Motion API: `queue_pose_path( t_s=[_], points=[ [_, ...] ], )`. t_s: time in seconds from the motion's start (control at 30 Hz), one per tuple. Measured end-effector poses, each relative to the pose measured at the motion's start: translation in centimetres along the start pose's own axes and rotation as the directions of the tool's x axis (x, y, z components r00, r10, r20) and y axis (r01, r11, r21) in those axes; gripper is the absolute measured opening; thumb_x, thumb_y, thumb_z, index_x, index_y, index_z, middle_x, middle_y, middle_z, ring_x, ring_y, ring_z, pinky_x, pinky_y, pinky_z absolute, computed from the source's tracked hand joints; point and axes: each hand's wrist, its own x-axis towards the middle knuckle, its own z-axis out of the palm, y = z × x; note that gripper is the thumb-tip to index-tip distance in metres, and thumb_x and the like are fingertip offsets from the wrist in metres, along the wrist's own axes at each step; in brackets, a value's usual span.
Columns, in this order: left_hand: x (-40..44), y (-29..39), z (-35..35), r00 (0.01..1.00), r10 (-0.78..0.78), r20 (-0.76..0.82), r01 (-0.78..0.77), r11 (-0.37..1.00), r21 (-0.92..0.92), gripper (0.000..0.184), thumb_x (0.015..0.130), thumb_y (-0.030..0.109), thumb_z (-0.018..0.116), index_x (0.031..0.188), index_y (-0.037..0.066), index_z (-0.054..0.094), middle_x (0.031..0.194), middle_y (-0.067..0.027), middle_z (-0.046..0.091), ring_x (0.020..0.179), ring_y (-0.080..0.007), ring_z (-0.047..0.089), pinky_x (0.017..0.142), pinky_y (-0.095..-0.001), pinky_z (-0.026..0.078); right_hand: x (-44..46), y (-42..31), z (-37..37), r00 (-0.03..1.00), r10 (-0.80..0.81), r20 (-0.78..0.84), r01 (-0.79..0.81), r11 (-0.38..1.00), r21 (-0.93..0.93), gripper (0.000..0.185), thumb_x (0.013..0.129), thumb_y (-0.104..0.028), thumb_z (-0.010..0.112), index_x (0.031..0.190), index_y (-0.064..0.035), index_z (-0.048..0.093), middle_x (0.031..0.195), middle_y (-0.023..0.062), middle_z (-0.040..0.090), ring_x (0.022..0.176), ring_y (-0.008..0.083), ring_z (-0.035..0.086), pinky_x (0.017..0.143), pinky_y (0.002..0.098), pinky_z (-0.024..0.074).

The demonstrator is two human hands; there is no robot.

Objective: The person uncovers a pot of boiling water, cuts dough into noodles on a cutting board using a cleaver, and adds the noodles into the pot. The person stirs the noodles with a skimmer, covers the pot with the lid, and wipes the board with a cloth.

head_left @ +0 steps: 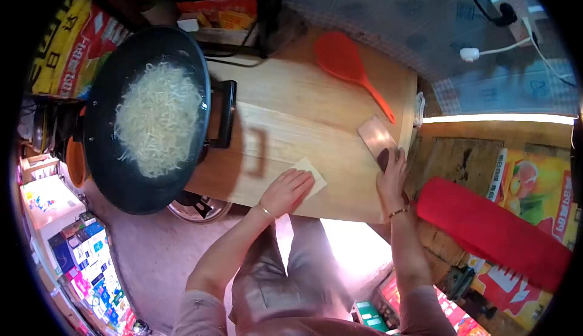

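My left hand (288,191) lies flat, fingers together, on a thin pale yellow square piece (316,181) near the front edge of the wooden board (291,117); I cannot make out what the piece is made of. Toward the board's right edge, my right hand (392,177) is closed around the dark handle of a cleaver (376,137). The cleaver's wide metal blade points away from me, low over or on the board. Beyond the blade an orange-red ladle-shaped spoon (341,60) lies with its handle toward the cleaver.
A large dark wok (100,154) full of pale noodles (159,117) stands at the left, its black handle (226,114) overhanging the board. A red rolled bundle (486,224) lies at the right. A socket (513,11) with cords hangs on the back wall.
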Motion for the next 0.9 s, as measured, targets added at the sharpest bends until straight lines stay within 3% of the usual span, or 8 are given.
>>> queue_pose_path(
  t_s=[0.17, 0.23, 0.27, 0.33, 0.4, 0.47, 0.57, 0.9],
  points=[
    [0.4, -1.7, 3.7, 0.992, 0.125, -0.035, -0.125, 0.992, -0.001, 0.031, 0.076, 0.009, 0.064, 0.106, 0.001, 0.061, 0.112, -0.0110, 0.060, 0.100, -0.0260, 0.058, 0.090, -0.0374, 0.047, -2.1, 2.6, -0.3, 1.000, 0.007, 0.009, -0.006, 0.995, -0.096, 0.053, 0.076, 0.007, 0.051, 0.128, 0.0001, 0.045, 0.132, 0.0208, 0.040, 0.120, 0.0389, 0.041, 0.104, 0.0431, 0.0333],
    [0.2, -2.0, 4.2, 0.993, 0.118, -0.030, -0.119, 0.992, -0.035, 0.031, 0.076, 0.008, 0.064, 0.106, 0.000, 0.060, 0.112, -0.0112, 0.060, 0.099, -0.0262, 0.058, 0.089, -0.0378, 0.047, -2.5, 2.6, -2.5, 0.993, -0.001, 0.115, -0.043, 0.924, 0.380, 0.040, 0.081, 0.003, 0.053, 0.121, 0.0039, 0.052, 0.128, 0.0210, 0.044, 0.112, 0.0341, 0.049, 0.098, 0.0375, 0.0391],
    [0.3, -2.1, 4.4, 0.992, 0.121, -0.028, -0.122, 0.991, -0.058, 0.031, 0.076, 0.007, 0.064, 0.106, 0.000, 0.060, 0.112, -0.0114, 0.060, 0.099, -0.0264, 0.058, 0.089, -0.0381, 0.047, -3.1, 1.9, -3.7, 0.993, 0.004, 0.116, -0.048, 0.925, 0.376, 0.040, 0.081, 0.003, 0.053, 0.121, 0.0039, 0.052, 0.128, 0.0210, 0.044, 0.112, 0.0341, 0.049, 0.098, 0.0375, 0.0391],
    [0.4, -2.4, 4.6, 0.993, 0.112, -0.043, -0.115, 0.991, -0.072, 0.032, 0.076, 0.007, 0.063, 0.107, -0.001, 0.059, 0.111, -0.0116, 0.059, 0.099, -0.0266, 0.057, 0.088, -0.0375, 0.047, -4.4, -2.6, -7.1, 0.998, -0.056, 0.008, 0.034, 0.700, 0.713, 0.028, 0.087, -0.005, 0.054, 0.113, 0.0051, 0.057, 0.122, 0.0203, 0.048, 0.107, 0.0292, 0.053, 0.088, 0.0322, 0.0445],
    [0.5, -2.4, 4.1, 0.994, 0.113, -0.005, -0.113, 0.993, -0.039, 0.032, 0.076, 0.007, 0.063, 0.107, -0.001, 0.059, 0.111, -0.0119, 0.059, 0.100, -0.0267, 0.056, 0.089, -0.0362, 0.047, -5.6, -4.9, -7.5, 0.991, -0.132, -0.027, 0.128, 0.859, 0.495, 0.024, 0.088, -0.007, 0.054, 0.108, 0.0062, 0.059, 0.112, 0.0238, 0.055, 0.104, 0.0318, 0.057, 0.083, 0.0336, 0.0479],
    [0.7, -2.4, 3.9, 0.993, 0.116, -0.005, -0.116, 0.993, -0.016, 0.031, 0.077, 0.007, 0.063, 0.106, -0.002, 0.059, 0.109, -0.0118, 0.059, 0.100, -0.0267, 0.056, 0.089, -0.0355, 0.047, -6.9, -5.5, -5.7, 0.926, -0.225, 0.304, 0.038, 0.855, 0.517, 0.024, 0.089, -0.008, 0.052, 0.109, 0.0043, 0.057, 0.096, 0.0245, 0.061, 0.089, 0.0366, 0.062, 0.077, 0.0379, 0.0510],
    [0.5, -2.6, 4.0, 0.991, 0.129, -0.026, -0.130, 0.990, -0.060, 0.027, 0.077, 0.007, 0.062, 0.102, -0.002, 0.061, 0.107, -0.0111, 0.060, 0.099, -0.0266, 0.056, 0.088, -0.0347, 0.048, -8.0, -7.2, -3.3, 0.937, -0.305, 0.173, 0.187, 0.853, 0.487, 0.023, 0.091, -0.010, 0.051, 0.109, 0.0028, 0.055, 0.080, 0.0230, 0.061, 0.075, 0.0372, 0.063, 0.068, 0.0396, 0.0507],
    [0.5, -2.6, 4.0, 0.994, 0.097, -0.045, -0.100, 0.994, -0.053, 0.024, 0.079, 0.009, 0.063, 0.100, -0.001, 0.062, 0.105, -0.0098, 0.061, 0.098, -0.0254, 0.057, 0.087, -0.0336, 0.048, -8.3, -9.1, -5.2, 0.877, -0.428, 0.216, 0.354, 0.882, 0.310, 0.021, 0.090, -0.008, 0.048, 0.110, -0.0023, 0.052, 0.085, 0.0167, 0.064, 0.067, 0.0346, 0.063, 0.058, 0.0429, 0.0500]
  ],
)
